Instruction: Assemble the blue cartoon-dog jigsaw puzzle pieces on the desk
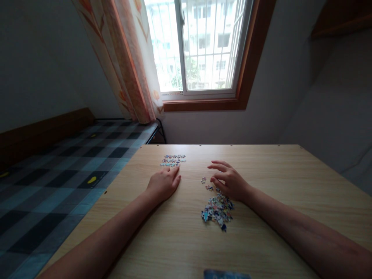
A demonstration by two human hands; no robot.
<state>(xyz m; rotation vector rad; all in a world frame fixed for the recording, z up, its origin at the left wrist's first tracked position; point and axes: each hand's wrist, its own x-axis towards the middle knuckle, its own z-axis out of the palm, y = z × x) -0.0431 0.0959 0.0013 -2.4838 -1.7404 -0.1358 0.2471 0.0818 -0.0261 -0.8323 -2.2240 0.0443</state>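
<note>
Several jigsaw puzzle pieces (173, 160) lie in short rows on the far left of the wooden table. My left hand (164, 181) rests just below them, its index fingertip at the right end of the nearest row. The thumb stands apart from that finger, and nothing shows between them. Over the far side of a loose pile of puzzle pieces (217, 209), my right hand (229, 180) hovers with its fingers spread and no piece visible in them. One loose puzzle piece (204, 180) sits left of its fingertips, with another few between it and the pile.
The light wooden table (162, 240) reaches toward the wall under a barred window (209, 46). A blue printed item (226, 274) shows partly at the near edge of view. To the left is a bed with a checked cover (72, 170), beside a patterned curtain (128, 58).
</note>
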